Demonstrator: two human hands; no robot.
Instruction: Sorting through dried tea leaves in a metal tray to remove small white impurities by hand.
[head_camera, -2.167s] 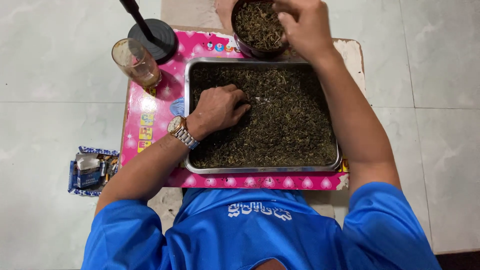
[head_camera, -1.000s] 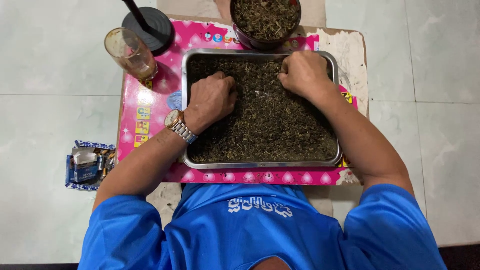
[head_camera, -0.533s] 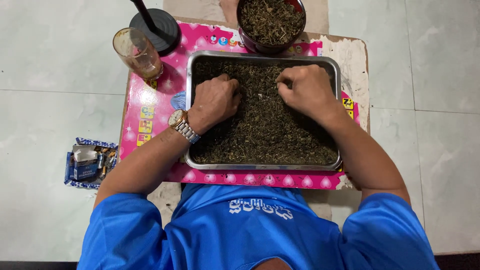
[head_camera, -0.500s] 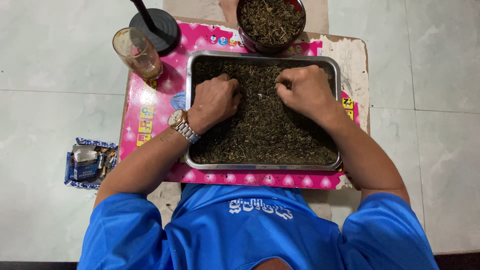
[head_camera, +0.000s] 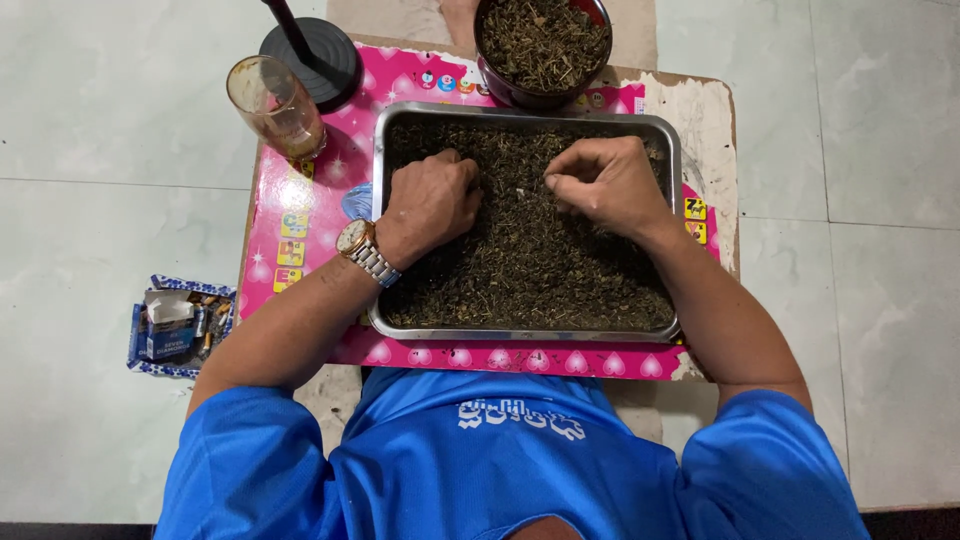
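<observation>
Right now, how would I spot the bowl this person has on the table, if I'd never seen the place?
Start at the pink mat covering the low table, with the big steel tray of dark dried leaves in its middle. Look just past the tray's far edge: the bowl sits there, touching it. It is round, dark red and heaped with the same leaves, unlike the clear drinking glass at the far-left corner.

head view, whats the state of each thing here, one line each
metal tray: filled with dark dried leaves
dark bowl: full of dried leaves, past the tray's far edge
drinking glass: upright, a little amber liquid at the bottom
left hand: curled, fingers in the leaves
right hand: curled, pinching leaves
wristwatch: on left wrist
</observation>
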